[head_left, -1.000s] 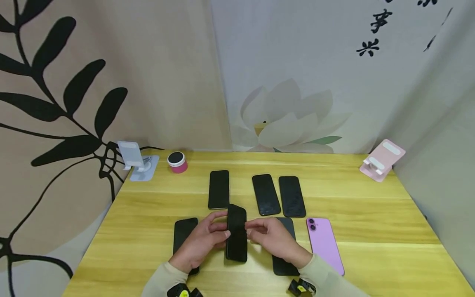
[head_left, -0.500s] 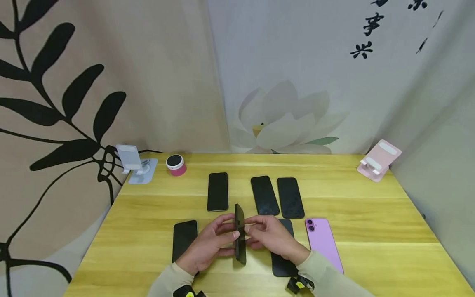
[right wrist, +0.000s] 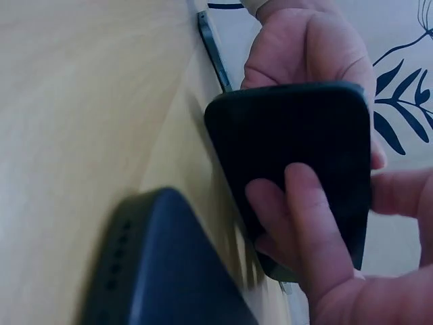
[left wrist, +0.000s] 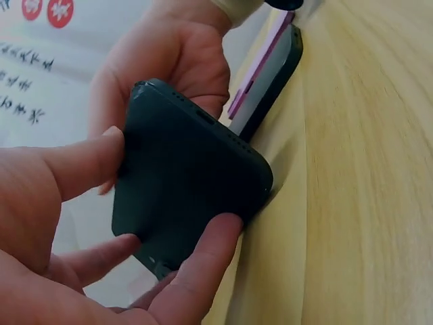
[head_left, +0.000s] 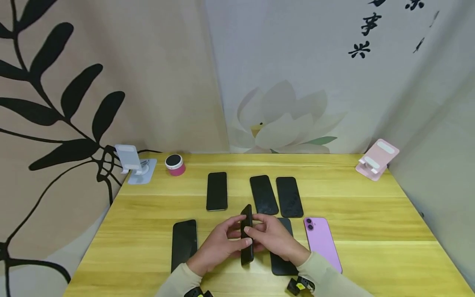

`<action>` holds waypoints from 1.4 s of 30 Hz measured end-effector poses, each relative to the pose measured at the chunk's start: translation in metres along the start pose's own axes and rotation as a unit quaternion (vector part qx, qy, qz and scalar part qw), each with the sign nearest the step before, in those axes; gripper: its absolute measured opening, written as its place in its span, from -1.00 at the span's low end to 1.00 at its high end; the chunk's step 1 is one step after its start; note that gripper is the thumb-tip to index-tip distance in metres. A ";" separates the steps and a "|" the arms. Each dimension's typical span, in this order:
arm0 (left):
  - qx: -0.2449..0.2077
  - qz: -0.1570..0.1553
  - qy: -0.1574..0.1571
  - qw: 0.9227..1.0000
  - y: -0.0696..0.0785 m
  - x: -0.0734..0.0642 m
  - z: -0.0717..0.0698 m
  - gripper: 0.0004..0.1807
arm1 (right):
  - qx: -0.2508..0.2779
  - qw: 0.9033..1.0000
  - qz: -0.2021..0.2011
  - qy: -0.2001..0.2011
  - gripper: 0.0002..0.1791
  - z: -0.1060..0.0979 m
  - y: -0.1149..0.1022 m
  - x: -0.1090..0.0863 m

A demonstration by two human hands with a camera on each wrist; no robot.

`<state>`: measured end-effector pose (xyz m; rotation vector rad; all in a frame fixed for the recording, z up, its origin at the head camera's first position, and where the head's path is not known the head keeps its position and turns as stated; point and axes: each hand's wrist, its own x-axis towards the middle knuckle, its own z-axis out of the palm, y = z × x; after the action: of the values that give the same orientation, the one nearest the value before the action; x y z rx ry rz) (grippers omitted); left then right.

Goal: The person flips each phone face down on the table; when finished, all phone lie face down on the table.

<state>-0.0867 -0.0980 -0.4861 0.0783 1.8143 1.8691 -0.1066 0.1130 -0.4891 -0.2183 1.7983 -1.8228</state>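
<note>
Upright on its long edge, a dark smartphone (head_left: 247, 256) is held between both hands, close over the table. My left hand (head_left: 219, 246) grips it from the left, and in the left wrist view its fingers spread over the dark green back (left wrist: 172, 162) near the camera end. From the right, my right hand (head_left: 276, 238) holds it with the thumb at the upper edge. The right wrist view shows right fingertips lying on the black screen (right wrist: 291, 128). Another dark phone (head_left: 283, 266) lies partly hidden under the right wrist.
A black phone (head_left: 183, 239) lies left of the left hand, and a purple phone (head_left: 323, 243) lies at the right. Farther back are three black phones (head_left: 217, 192). A white stand (head_left: 141, 175), a pink jar (head_left: 175, 166) and a pink stand (head_left: 377, 159) line the back edge.
The held phone has turned from showing its screen to standing edge-on, and has shifted right. My left hand has moved right with it; the right thumb has come onto its upper edge.
</note>
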 end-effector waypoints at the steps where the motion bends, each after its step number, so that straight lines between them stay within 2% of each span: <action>1: 0.013 0.002 0.006 1.000 0.000 0.000 0.002 -0.18 | -0.002 1.000 -0.002 0.002 -0.33 0.000 0.000 0.000; 5: 0.040 0.004 0.025 0.999 0.002 -0.001 0.007 -0.20 | -0.003 1.000 -0.004 0.004 -0.41 0.000 -0.001 0.000; 12: 0.041 -0.010 0.025 0.999 0.003 -0.003 0.003 -0.26 | -0.008 1.000 0.005 -0.003 -0.45 -0.001 -0.006 -0.005; 15: 0.016 -0.024 0.040 0.999 0.002 -0.003 -0.002 -0.31 | -0.026 1.000 0.007 -0.001 -0.47 -0.004 -0.015 -0.011; 18: -0.034 -0.038 0.047 0.998 0.001 -0.002 -0.006 -0.36 | -0.044 0.999 0.001 0.000 -0.47 -0.004 -0.024 -0.016; 23: -0.107 -0.044 0.009 0.993 -0.003 -0.001 -0.009 -0.43 | -0.054 0.998 -0.014 -0.003 -0.48 0.000 -0.033 -0.022; 27: -0.121 -0.039 0.002 0.992 -0.004 0.000 -0.010 -0.50 | -0.050 0.998 -0.022 -0.004 -0.52 0.003 -0.034 -0.022; 31: -0.114 -0.032 0.017 0.993 -0.005 0.000 -0.013 -0.54 | -0.051 0.998 -0.025 0.004 -0.52 0.004 -0.031 -0.021; 35: -0.099 -0.030 0.034 0.994 -0.006 -0.002 -0.015 -0.56 | -0.053 0.998 -0.016 0.023 -0.38 0.003 -0.026 -0.020; 38: -0.071 -0.031 0.056 0.995 -0.006 -0.004 -0.017 -0.54 | -0.051 0.998 -0.006 0.034 -0.27 0.002 -0.019 -0.018; 42: -0.029 -0.028 0.076 0.996 -0.006 -0.007 -0.018 -0.45 | -0.041 0.998 0.007 0.036 -0.25 0.002 -0.009 -0.016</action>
<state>-0.0855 -0.1177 -0.4910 -0.1377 1.8402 1.9311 -0.0955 0.1186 -0.4758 -0.1734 1.9222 -1.7694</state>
